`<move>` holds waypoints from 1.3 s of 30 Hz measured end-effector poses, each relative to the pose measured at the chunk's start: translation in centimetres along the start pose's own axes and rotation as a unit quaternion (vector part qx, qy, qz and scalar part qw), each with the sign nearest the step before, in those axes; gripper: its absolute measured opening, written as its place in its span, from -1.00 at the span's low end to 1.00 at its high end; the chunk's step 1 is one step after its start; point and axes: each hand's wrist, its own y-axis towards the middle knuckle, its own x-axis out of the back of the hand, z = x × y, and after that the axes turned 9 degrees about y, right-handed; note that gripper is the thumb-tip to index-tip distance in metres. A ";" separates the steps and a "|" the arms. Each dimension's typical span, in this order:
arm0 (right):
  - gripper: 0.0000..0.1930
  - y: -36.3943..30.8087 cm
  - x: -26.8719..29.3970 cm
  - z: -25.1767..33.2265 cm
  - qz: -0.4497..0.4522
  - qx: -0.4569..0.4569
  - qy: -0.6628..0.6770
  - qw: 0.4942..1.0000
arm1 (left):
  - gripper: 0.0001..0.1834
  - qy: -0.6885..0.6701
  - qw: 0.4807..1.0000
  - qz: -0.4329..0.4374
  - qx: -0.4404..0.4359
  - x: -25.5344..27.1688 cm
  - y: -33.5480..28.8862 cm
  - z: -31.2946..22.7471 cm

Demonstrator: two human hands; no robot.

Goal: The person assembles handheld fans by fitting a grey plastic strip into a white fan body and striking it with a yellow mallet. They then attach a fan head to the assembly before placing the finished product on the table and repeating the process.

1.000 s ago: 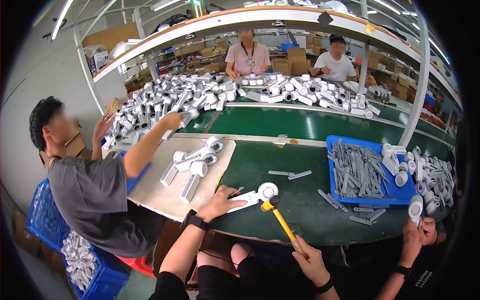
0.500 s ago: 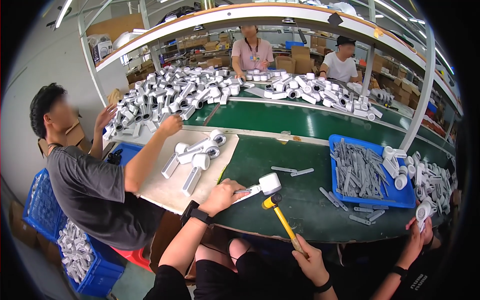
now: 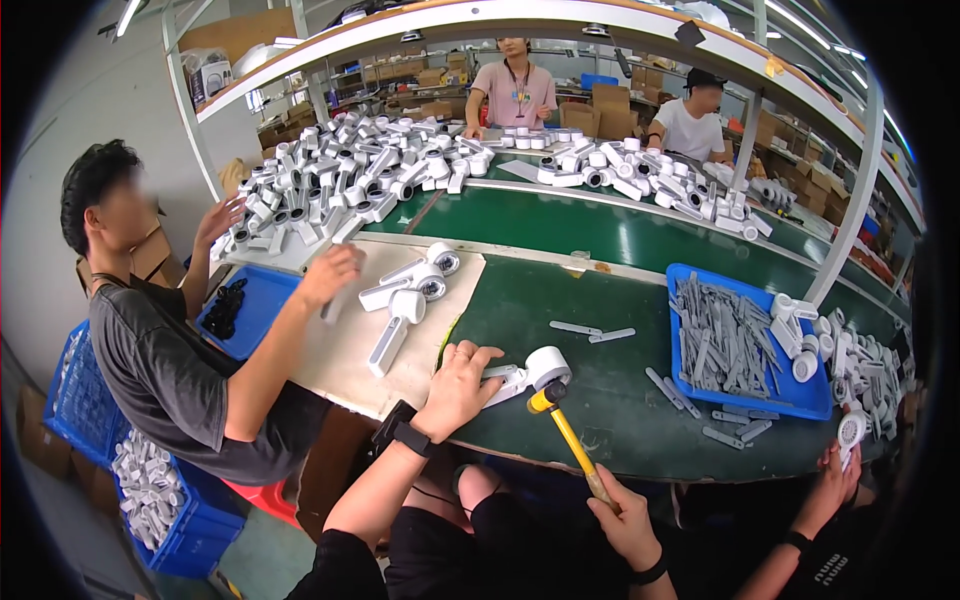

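A white handheld fan [image 3: 546, 367] lies on the green tabletop in front of me, its round head pointing away to the right. My left hand [image 3: 461, 390] is closed over its handle, covering much of it. My right hand [image 3: 626, 518] is wrapped round the lower end of a hammer [image 3: 572, 438] with a yellow handle. The black and yellow hammer head is right by the near side of the fan's round head; whether they touch I cannot tell. Several flat grey strips [image 3: 612, 335] lie beyond and to the right of the fan.
A blue tray [image 3: 822, 408] of grey strips stands at right. Three fans [image 3: 400, 325] rest on a pale board at left, beside a co-worker [image 3: 170, 350]. Fans are heaped [image 3: 350, 175] across the belt. At far right, another person's hands [image 3: 838, 475] hold a fan.
The fan in my left hand has turned so its round end faces more toward me, and my fingers have spread somewhat. The left co-worker has taken one fan off the pale board.
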 end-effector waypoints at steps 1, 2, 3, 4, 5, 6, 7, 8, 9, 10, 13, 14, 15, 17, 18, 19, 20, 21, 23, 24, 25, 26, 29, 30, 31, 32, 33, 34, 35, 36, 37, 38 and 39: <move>-0.41 0.0 0.2 0.1 0.002 -0.018 -0.004 1.000 | -0.52 -0.022 1.000 0.002 0.011 0.1 0.2 -0.3; -0.41 -0.1 0.2 -0.1 0.001 -0.020 -0.006 1.000 | -0.54 -0.043 0.999 0.004 0.022 0.1 0.4 -0.5; -0.41 -0.2 0.3 -0.4 -0.003 -0.015 -0.007 1.000 | -0.54 -0.046 0.999 0.004 0.022 -0.2 0.5 -0.6; -0.41 -0.3 0.3 -0.6 -0.004 -0.009 -0.005 1.000 | -0.61 -0.052 0.998 0.003 0.021 -0.2 0.5 -0.8; -0.41 -0.4 0.3 -0.5 -0.003 -0.008 -0.005 1.000 | -0.67 -0.058 0.998 0.002 0.021 -0.3 0.5 -1.0; -0.41 -0.5 0.4 -0.4 0.002 -0.028 -0.005 1.000 | -0.67 -0.058 0.998 0.001 0.022 -0.7 0.4 -1.2; -0.41 -0.5 0.5 -0.3 0.005 -0.049 -0.004 0.999 | -0.74 -0.047 0.998 -0.020 0.035 -1.2 0.2 -1.5; -0.41 -0.5 0.4 -0.4 0.006 -0.048 -0.004 0.999 | -0.80 -0.037 0.997 -0.041 0.047 -1.6 0.0 -1.8; -0.41 -0.4 0.2 -0.6 0.001 -0.032 0.000 0.999 | -0.80 -0.037 0.997 -0.041 0.048 -1.9 -0.2 -1.9; -0.41 -0.4 0.1 -0.7 -0.004 -0.016 0.004 1.000 | -0.83 -0.037 0.996 -0.065 0.051 -2.0 -0.3 -2.1; -0.42 -0.1 0.1 0.3 0.014 -0.044 -0.001 0.999 | -0.85 -0.039 0.992 -0.100 0.064 -2.3 -0.8 -2.8; -0.42 0.0 0.0 0.1 0.014 -0.044 -0.001 0.999 | -0.85 -0.039 0.990 -0.111 0.075 -2.3 -0.9 -3.0; -0.42 0.1 -0.1 -0.4 0.013 -0.009 -0.007 1.000 | -0.85 -0.039 0.990 -0.111 0.075 -2.3 -1.0 -3.2; -0.42 0.3 0.0 -0.4 0.010 0.026 -0.015 0.999 | -0.85 -0.012 0.988 -0.139 0.059 -2.6 -1.2 -3.5; -0.44 0.5 0.2 0.0 0.017 -0.001 -0.025 1.000 | -0.86 -0.020 0.988 -0.139 0.062 -2.9 -1.3 -3.4; -0.45 0.7 0.3 0.4 0.023 -0.029 -0.035 0.999 | -0.86 -0.021 0.988 -0.139 0.063 -2.8 -1.4 -3.5; -0.45 1.0 0.3 0.5 0.023 -0.029 -0.035 0.999 | -0.86 -0.018 0.987 -0.144 0.066 -2.7 -1.4 -3.7; -0.46 1.4 0.0 0.5 0.010 -0.003 -0.032 0.999 | -0.86 -0.015 0.987 -0.148 0.069 -2.6 -1.3 -3.8; -0.46 2.4 -0.4 0.7 -0.001 0.024 -0.028 0.999 | -0.85 -0.034 0.987 -0.138 0.079 -2.9 -1.4 -2.9; -0.47 3.0 -0.5 0.9 -0.002 0.024 -0.035 0.999 | -0.84 -0.053 0.986 -0.129 0.088 -3.0 -1.5 -2.5; -0.48 3.6 -0.6 0.8 -0.006 0.022 -0.042 0.999 | -0.84 -0.055 0.986 -0.128 0.087 -2.9 -1.4 -2.6; -0.46 4.3 -0.8 0.3 -0.015 0.060 -0.045 0.997 | -0.84 -0.053 0.986 -0.098 0.121 -2.7 -1.4 -2.8; -0.46 5.6 -0.4 0.7 0.021 0.065 -0.152 0.986 | -0.82 -0.099 0.978 -0.054 0.178 -3.2 -1.6 -2.3; -0.46 6.0 -0.4 0.6 0.020 0.105 -0.144 0.984 | -0.81 -0.146 0.968 -0.040 0.200 -3.4 -1.7 -2.0; -0.46 6.2 -0.2 1.2 0.019 0.104 -0.145 0.984 | -0.81 -0.148 0.968 -0.040 0.200 -3.5 -1.6 -2.0; -0.46 6.2 0.1 2.4 0.013 0.083 -0.146 0.986 | -0.81 -0.157 0.963 -0.026 0.215 -3.5 -1.5 -2.1; -0.46 6.3 0.2 3.1 0.008 0.062 -0.147 0.987 | -0.81 -0.167 0.959 -0.011 0.231 -3.5 -1.4 -2.1; -0.46 6.3 0.3 3.1 0.000 0.063 -0.151 0.987 | -0.81 -0.168 0.958 -0.011 0.231 -3.5 -1.3 -2.0; -0.46 6.3 0.5 2.7 0.000 0.062 -0.152 0.986 | -0.79 -0.191 0.951 0.005 0.242 -3.5 -1.0 -1.8; -0.45 6.4 0.6 1.9 0.027 0.070 -0.171 0.982 | -0.77 -0.214 0.943 0.021 0.253 -3.5 -0.8 -1.8; -0.45 6.4 0.6 1.6 0.054 0.078 -0.189 0.977 | -0.77 -0.216 0.943 0.021 0.252 -3.5 -0.9 -1.9; -0.45 6.4 0.7 1.7 0.057 0.063 -0.189 0.978 | -0.77 -0.186 0.950 0.018 0.251 -3.5 -1.1 -2.2; -0.45 6.6 0.9 2.3 0.057 0.063 -0.190 0.978 | -0.76 -0.156 0.956 0.014 0.250 -3.5 -1.0 -2.3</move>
